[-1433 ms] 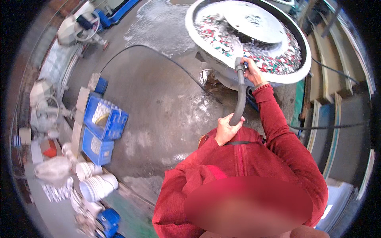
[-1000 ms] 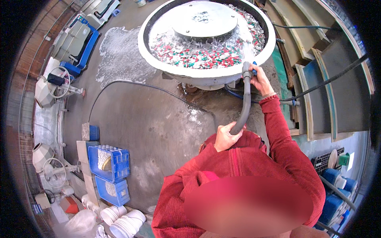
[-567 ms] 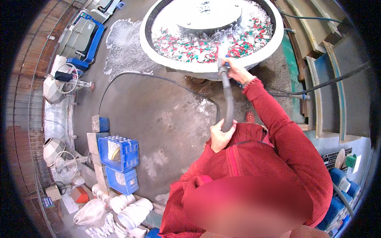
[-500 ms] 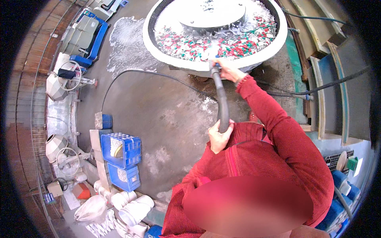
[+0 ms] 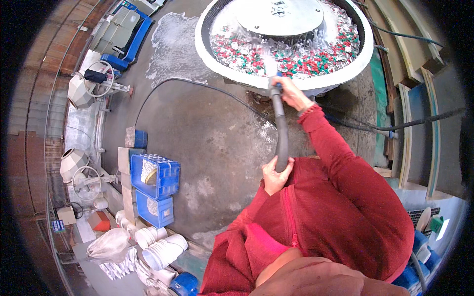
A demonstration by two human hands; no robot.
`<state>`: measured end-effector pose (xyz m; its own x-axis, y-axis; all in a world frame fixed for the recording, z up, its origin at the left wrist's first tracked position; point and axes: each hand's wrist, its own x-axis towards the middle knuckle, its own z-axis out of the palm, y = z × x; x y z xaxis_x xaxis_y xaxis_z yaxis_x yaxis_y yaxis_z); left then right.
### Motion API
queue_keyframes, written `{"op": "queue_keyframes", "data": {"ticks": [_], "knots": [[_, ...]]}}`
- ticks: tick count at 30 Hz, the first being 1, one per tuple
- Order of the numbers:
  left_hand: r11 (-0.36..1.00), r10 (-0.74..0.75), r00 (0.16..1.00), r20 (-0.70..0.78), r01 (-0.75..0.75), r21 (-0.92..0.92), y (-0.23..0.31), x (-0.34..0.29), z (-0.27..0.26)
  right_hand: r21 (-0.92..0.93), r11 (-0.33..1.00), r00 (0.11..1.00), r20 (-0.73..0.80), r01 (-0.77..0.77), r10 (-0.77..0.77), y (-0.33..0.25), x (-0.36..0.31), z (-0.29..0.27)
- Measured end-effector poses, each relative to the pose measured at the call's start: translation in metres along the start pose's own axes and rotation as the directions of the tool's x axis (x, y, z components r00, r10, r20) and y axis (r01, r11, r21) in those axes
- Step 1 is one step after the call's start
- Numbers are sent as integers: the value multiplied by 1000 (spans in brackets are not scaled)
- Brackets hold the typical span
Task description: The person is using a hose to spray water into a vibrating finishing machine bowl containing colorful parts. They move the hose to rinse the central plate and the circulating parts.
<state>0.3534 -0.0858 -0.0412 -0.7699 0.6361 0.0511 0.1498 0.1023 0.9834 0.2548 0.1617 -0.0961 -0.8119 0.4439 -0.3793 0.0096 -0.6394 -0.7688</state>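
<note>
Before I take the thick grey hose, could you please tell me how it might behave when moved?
The hose is probably rather stiff, since it curves only gently between the left hand and right hand. It may push back slightly, as water sprays from its end, and could feel heavy, being thick.

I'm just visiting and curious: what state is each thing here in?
Left hand: closed around the hose
Right hand: closed around the nozzle
Hose: gently curved
Nozzle: spraying into the round tub
Round tub: holding red, green and whitish pieces
Blue crates: open, holding white pieces
Floor: wet in patches
</note>
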Motion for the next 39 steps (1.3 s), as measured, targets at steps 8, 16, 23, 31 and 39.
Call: {"op": "queue_keyframes", "data": {"ticks": [8, 16, 23, 31, 39], "knots": [[998, 64, 963, 264, -56, -40, -5, 17, 60, 114, 982, 981, -139, 149, -133, -51, -46, -91], [992, 100, 907, 409, -56, -117, 18, 34, 130, -52, 976, 946, -238, 213, -219, -125, -70, -152], [992, 109, 930, 350, -76, -106, 41, 38, 186, -124, 970, 955, -186, 211, -232, -179, -80, -171], [995, 22, 951, 308, 8, -95, 42, 35, 233, -31, 987, 980, -113, 160, -163, -179, -61, -213], [985, 61, 972, 226, -23, -170, 46, 31, 253, -150, 978, 989, 53, 143, -137, -198, -48, -171]]}}
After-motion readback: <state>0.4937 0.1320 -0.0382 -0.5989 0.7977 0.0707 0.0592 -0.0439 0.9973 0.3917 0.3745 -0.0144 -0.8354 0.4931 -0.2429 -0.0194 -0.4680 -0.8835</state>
